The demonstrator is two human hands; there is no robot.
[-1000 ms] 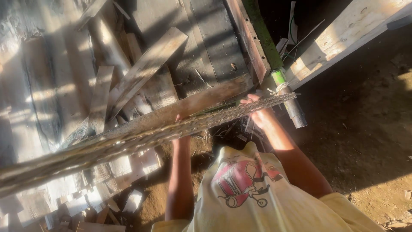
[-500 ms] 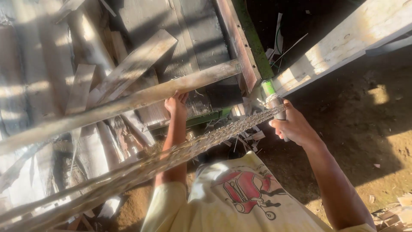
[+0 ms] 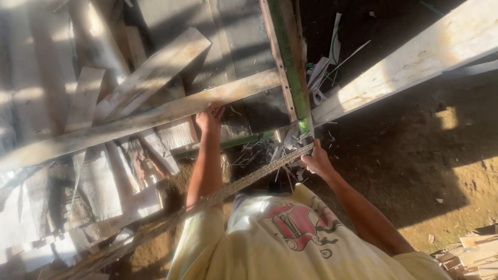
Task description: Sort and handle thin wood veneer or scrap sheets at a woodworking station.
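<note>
My left hand reaches forward and grips the near edge of a long weathered plank that runs from the left edge toward a green-edged frame. My right hand is closed on the end of a long thin rough-edged strip. This strip slants from the lower left, crosses over my left forearm, and ends at the frame's lower corner. My pale yellow shirt with a red print fills the bottom of the view.
Loose boards and offcuts lie piled on the left under the plank. A thick pale beam slants across the upper right. Scraps and shavings sit beside the frame. Brown dirt floor lies on the right, with stacked wood pieces at the bottom right.
The plank and my left hand have moved away from me, up the view. The rough strip has separated from the plank and sits lower, with my right hand still on its end.
</note>
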